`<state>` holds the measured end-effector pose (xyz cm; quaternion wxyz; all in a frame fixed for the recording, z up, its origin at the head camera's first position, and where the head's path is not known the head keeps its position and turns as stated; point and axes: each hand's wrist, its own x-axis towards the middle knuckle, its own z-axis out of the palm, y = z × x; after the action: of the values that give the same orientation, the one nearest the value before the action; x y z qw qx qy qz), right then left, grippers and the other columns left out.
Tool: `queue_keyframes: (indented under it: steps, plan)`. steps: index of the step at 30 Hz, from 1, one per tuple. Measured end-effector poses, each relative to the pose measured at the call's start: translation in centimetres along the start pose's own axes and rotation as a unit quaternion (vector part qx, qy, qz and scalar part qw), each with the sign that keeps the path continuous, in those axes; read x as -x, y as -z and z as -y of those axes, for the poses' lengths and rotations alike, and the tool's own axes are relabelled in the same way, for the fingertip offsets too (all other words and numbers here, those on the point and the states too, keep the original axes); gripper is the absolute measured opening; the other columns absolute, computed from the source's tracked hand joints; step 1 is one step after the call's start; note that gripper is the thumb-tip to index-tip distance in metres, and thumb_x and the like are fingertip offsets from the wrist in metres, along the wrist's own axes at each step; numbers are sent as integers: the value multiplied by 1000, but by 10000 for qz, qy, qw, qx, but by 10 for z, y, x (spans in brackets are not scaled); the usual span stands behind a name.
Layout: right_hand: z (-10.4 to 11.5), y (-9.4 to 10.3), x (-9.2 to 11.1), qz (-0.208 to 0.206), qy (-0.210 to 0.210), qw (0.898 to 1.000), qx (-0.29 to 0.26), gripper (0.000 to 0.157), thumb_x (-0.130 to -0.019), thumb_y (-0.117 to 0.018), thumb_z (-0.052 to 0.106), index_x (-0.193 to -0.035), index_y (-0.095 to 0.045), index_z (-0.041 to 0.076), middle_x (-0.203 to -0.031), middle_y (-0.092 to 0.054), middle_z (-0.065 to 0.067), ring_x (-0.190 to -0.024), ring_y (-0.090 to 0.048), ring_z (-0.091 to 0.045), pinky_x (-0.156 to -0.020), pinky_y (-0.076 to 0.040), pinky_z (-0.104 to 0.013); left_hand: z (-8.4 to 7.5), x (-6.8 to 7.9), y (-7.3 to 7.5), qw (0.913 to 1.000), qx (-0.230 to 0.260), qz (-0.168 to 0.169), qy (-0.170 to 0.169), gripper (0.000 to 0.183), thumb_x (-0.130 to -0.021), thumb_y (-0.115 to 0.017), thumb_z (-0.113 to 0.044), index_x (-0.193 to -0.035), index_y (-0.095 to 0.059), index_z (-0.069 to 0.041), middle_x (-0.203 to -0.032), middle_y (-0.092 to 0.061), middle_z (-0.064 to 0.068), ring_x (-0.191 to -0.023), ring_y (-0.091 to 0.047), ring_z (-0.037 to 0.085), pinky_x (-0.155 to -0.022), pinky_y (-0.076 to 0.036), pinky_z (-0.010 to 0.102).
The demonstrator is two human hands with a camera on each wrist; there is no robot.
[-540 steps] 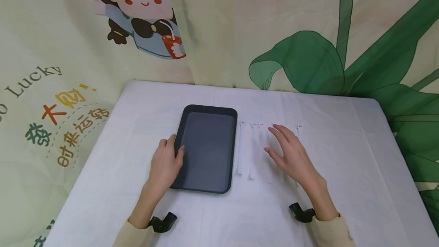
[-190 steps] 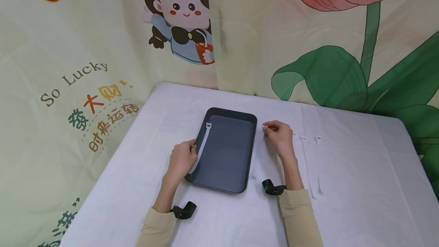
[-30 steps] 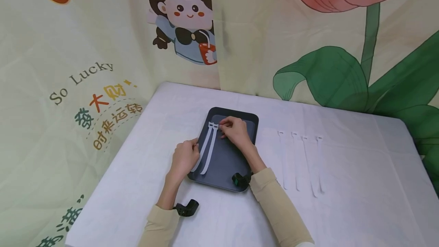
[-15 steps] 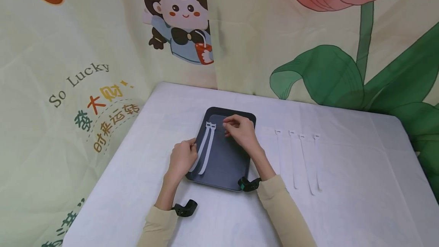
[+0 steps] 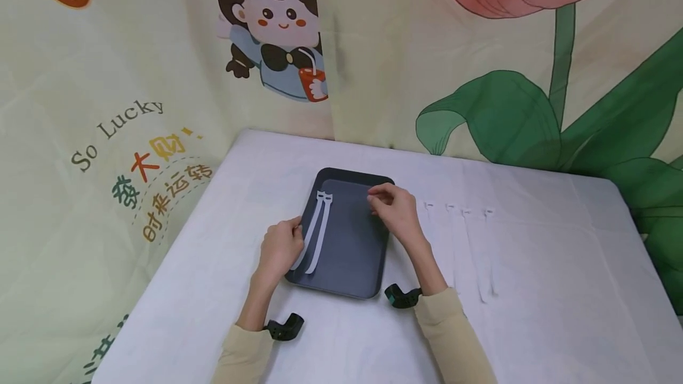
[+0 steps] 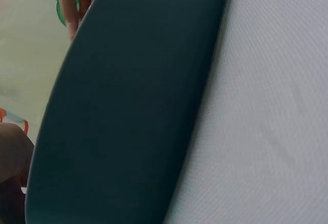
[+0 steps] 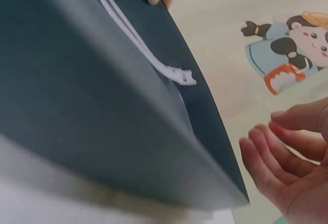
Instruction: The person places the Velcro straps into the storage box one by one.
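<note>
A dark grey rectangular tray [image 5: 349, 242] lies on the table in the head view. Two white cable ties [image 5: 318, 236] lie lengthwise in it, along its left side, with their slotted heads side by side at the far end. The left hand [image 5: 280, 250] grips the tray's left rim, thumb over the edge. Above the tray's far right rim hovers the right hand [image 5: 396, 211], its fingers loosely bent with nothing between them. That same right hand [image 7: 292, 157] shows bare fingertips in the right wrist view, apart from the tray wall.
Several more white cable ties [image 5: 475, 253] lie roughly parallel on the white tablecloth [image 5: 560, 289], to the right of the tray. A printed curtain [image 5: 373, 76] hangs behind the table. A black wrist camera [image 5: 402, 296] sits on each forearm.
Since 18 seconds ago, two cable ties have come from the table into the tray. Over the last second the right hand has left their heads and moved right. The left hand stays on the rim.
</note>
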<state>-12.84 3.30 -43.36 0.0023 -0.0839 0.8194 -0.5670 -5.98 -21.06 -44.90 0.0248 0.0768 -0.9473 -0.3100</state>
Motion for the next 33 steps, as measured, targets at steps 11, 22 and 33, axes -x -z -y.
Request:
queue_keyframes:
  steps: [11, 22, 33]
  plan:
    - [-15, 39, -4, -1086, -1017, 9780, 1463, 20, -93, -67, 11, -109, -77, 2, -99, -76, -15, -91, -71, -31, -75, -54, -41, 1, 3, 5, 10000, 61, -56, -15, 36, -99, -53, -4, -130, -65, 9, -120, -70, 30, -63, -55, 23, -50, -37, 31]
    - [-43, 71, -7, -868, -1422, 9584, 2320, 36, -88, -57, 6, -120, -69, -4, -114, -69, -24, -107, -64, -41, -86, -51, -56, 3, 2, 2, 9999, 152, 16, 9, 36, -100, -53, -5, -131, -64, 10, -116, -71, 30, -57, -51, 19, -47, -36, 30]
    - [-54, 74, -7, -866, -1573, 9577, 2250, 39, -86, -56, 6, -122, -69, -1, -110, -68, -20, -102, -63, -37, -84, -49, -54, 1, 0, -2, 9999, 8, -13, -141, 36, -99, -53, -3, -130, -65, 10, -121, -70, 30, -66, -59, 23, -51, -42, 32]
